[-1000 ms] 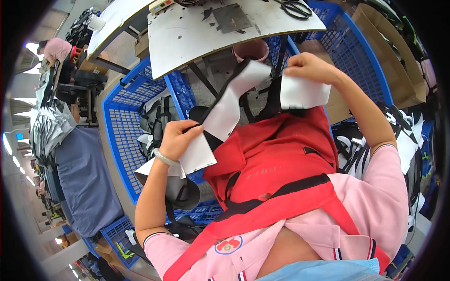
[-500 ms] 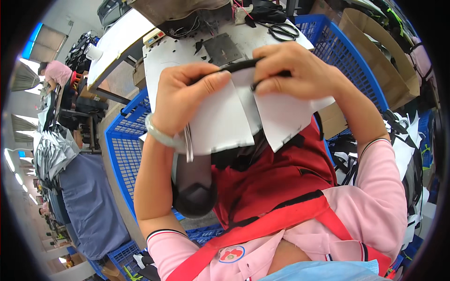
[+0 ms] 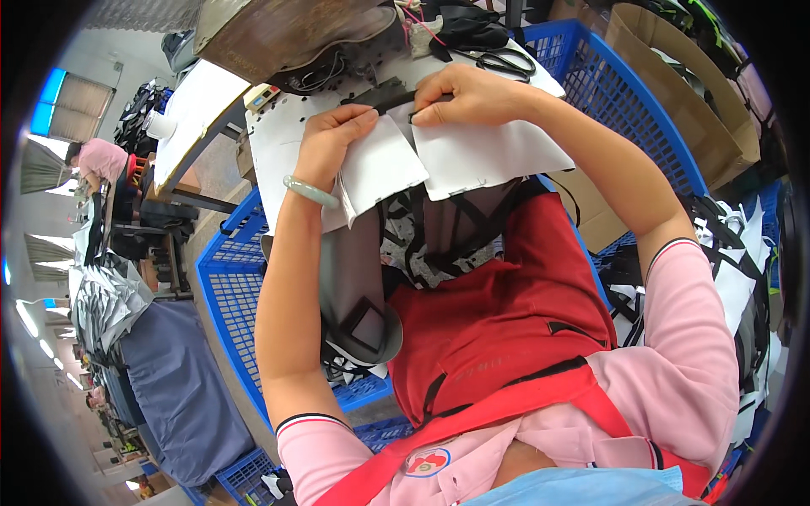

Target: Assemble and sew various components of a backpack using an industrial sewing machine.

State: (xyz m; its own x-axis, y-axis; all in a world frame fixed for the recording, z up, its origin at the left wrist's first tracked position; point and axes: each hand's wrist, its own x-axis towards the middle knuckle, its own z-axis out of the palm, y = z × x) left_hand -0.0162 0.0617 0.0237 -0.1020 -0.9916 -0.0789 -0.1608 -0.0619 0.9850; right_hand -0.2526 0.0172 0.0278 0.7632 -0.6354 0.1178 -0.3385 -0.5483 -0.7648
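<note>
Closest to me, I am looking down over a red apron (image 3: 506,312) and pink sleeves, with grey and black fabric pieces (image 3: 359,295) hanging over the lap beside a blue plastic crate (image 3: 232,287). Above that, two white fabric panels (image 3: 439,160) are draping down from the hands toward the apron. My left hand (image 3: 333,143), with a pale green bangle (image 3: 310,191) at the wrist, is pinching the left panel's top edge; my right hand (image 3: 468,94) is gripping the right panel and a black strap (image 3: 390,99) stretched between both hands. Both hands are closed on this work, close together but not touching, at the near edge of the white counter (image 3: 278,135). Farther off, black scissors (image 3: 498,59) are lying on the counter, and another blue crate (image 3: 616,93) is standing to the right.
</note>
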